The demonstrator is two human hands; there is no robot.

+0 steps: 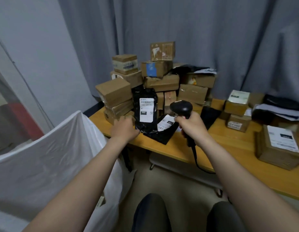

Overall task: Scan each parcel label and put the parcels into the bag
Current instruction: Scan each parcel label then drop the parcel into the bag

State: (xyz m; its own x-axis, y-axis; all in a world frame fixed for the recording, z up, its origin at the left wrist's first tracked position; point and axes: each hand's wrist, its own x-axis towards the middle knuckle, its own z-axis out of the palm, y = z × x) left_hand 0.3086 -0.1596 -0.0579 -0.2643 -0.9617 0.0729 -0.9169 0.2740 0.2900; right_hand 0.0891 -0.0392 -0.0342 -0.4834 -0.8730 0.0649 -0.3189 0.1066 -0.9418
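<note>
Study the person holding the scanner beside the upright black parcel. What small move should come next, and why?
Probably aim the scanner at the white label and trigger it: the left hand holds the black parcel upright, label facing out, and the right hand grips the scanner close beside it.

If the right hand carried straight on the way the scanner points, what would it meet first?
Probably the upright black parcel held by the left hand; the scanner in the right hand aims toward its label. Depth is unclear.
</note>
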